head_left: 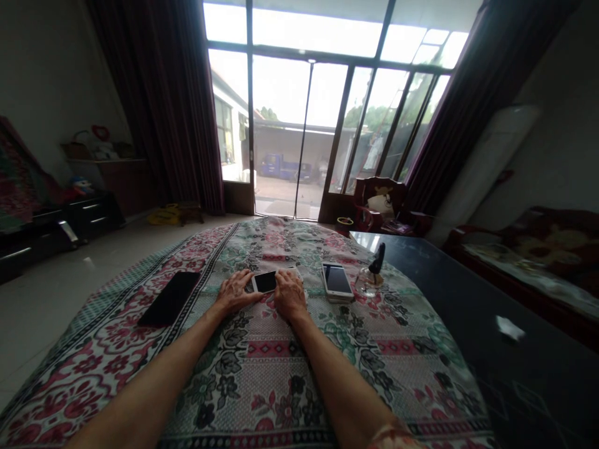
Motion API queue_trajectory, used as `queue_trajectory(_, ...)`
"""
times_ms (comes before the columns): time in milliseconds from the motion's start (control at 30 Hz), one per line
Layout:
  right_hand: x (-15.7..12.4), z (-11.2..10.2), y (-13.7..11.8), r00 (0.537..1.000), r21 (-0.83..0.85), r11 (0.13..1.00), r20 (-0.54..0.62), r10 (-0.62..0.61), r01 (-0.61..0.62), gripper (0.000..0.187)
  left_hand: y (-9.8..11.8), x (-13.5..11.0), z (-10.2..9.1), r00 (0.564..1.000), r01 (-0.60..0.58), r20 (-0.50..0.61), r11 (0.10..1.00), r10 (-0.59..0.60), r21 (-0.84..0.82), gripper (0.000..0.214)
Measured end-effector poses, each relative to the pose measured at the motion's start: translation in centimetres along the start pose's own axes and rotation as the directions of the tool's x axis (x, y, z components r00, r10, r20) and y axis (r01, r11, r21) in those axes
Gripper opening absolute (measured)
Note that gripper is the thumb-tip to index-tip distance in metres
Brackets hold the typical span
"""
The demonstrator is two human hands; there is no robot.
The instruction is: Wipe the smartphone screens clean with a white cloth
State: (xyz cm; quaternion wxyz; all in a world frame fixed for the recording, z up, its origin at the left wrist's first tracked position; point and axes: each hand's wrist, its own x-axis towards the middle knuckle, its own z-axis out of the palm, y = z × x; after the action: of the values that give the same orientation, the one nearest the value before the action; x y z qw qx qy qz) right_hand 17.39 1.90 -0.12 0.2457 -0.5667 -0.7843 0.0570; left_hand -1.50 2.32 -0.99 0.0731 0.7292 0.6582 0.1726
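Both my hands rest on a floral cloth (262,368) that covers the table. Between them lies a small white-edged phone (265,282) with a dark screen. My left hand (235,291) grips its left end, fingers curled round the edge. My right hand (289,294) covers its right end, fingers bent over it. A second white phone (337,280) lies flat just to the right of my right hand. A larger black phone (169,298) lies to the left, apart from my left hand.
A small glass dish with a dark object (373,271) stands right of the white phone. A dark glossy table (491,312) adjoins on the right with a white scrap (510,327). Beyond are a glass door (299,137), curtains, a red chair (381,206) and a sofa (538,255).
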Motion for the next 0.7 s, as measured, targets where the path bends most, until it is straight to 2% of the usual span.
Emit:
queue_trajectory(200,0.03,0.25,0.28,0.999,0.039,0.999,-0.040,-0.007,0.008,0.039,0.17,-0.21,-0.17,1.000,-0.014,0.010,0.999,0.014,0.041,0.068)
queue_trajectory(333,0.12,0.09,0.27,0.999,0.054,0.998,-0.046,0.023,-0.020,0.037,-0.01,-0.33,-0.05,1.000,-0.002,-0.021,1.000,0.002,0.026,0.067)
queue_trajectory(533,0.35,0.00,0.30,0.996,0.027,0.998,-0.079,0.052,-0.050,0.036,0.14,-0.82,0.19,0.996,-0.064,-0.061,0.998,0.065,0.028,0.068)
queue_trajectory(700,0.35,0.40,0.55,0.988,0.000,0.994,-0.115,0.105,-0.105,0.042,-0.18,-1.02,0.47,0.995,-0.090,-0.040,0.996,0.090,-0.011,0.070)
